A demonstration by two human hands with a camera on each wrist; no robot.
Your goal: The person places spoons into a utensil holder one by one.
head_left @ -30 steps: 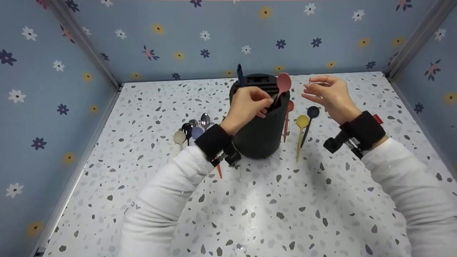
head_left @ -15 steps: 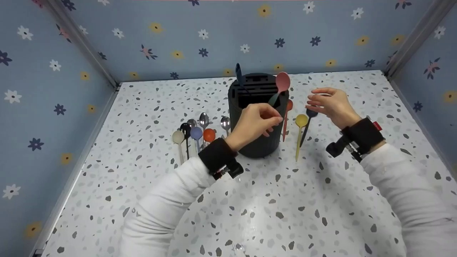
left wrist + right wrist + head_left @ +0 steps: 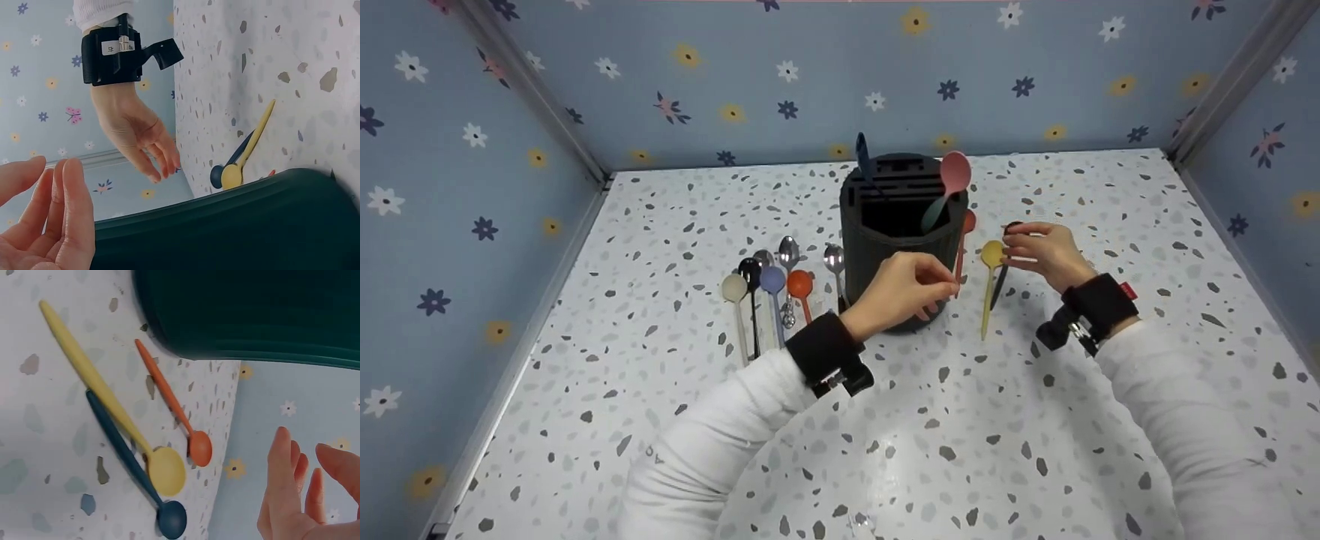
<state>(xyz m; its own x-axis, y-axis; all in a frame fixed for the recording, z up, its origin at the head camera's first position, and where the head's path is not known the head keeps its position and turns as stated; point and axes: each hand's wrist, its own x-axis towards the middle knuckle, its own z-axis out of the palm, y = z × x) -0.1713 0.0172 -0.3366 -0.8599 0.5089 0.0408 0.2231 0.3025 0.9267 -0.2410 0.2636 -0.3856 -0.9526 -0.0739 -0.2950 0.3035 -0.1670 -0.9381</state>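
A dark ribbed holder (image 3: 885,247) stands mid-table with a pink spoon (image 3: 955,174) and a dark blue handle (image 3: 862,159) sticking out of it. My left hand (image 3: 941,276) hovers in front of the holder with its fingers loosely bent, holding nothing; the left wrist view shows its fingers (image 3: 62,214) relaxed. My right hand (image 3: 1014,244) hangs just above an orange spoon (image 3: 966,222), a yellow spoon (image 3: 992,255) and a dark blue spoon (image 3: 1000,289) lying right of the holder. In the right wrist view its fingers (image 3: 287,495) are straight and clear of the yellow spoon (image 3: 166,471).
Left of the holder lies a row of spoons: beige (image 3: 733,289), black (image 3: 751,268), lavender (image 3: 772,281), red-orange (image 3: 799,285) and two metal ones (image 3: 789,251). Flowered blue walls enclose the speckled table (image 3: 930,420) on three sides.
My left hand has let go of the pink spoon in the holder and drawn back toward me. My right hand has come down to the spoons right of the holder.
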